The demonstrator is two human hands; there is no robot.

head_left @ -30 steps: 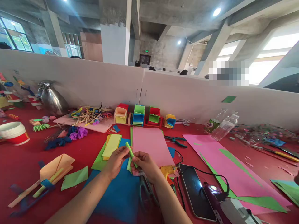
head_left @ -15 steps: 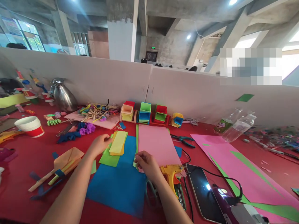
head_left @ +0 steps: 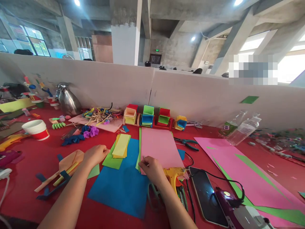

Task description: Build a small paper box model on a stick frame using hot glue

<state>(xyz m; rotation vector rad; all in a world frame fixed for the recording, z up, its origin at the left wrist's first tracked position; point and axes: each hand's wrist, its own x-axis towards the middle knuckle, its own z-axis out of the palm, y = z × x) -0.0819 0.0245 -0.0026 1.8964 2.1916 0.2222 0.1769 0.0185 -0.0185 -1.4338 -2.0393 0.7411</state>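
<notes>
My left hand (head_left: 96, 156) is closed, its curled fingers at the left side of a green paper sheet (head_left: 111, 161). Its fingertips are partly hidden, so I cannot tell whether anything is in them. Yellow paper strips (head_left: 122, 144) lie stacked on that sheet, which overlaps a large blue sheet (head_left: 119, 194). My right hand (head_left: 151, 168) is also closed, with thumb and fingers bent together over the lower left edge of a pink paper stack (head_left: 158, 144). What it pinches, if anything, is too small to make out. Green sheets show under the pink stack.
A yellow glue gun (head_left: 175, 175), scissors (head_left: 153, 197) and a phone (head_left: 208, 197) lie around my right forearm. Pliers (head_left: 187, 143) rest farther back. Small folded-paper boxes (head_left: 148, 115) line the partition. Left are a paper cup (head_left: 37, 129) and a steel jug (head_left: 69, 100).
My left hand has shifted slightly left and down, a little away from the yellow strips, and its fingers have curled in more. My right hand stays nearly in place. The view has tilted slightly.
</notes>
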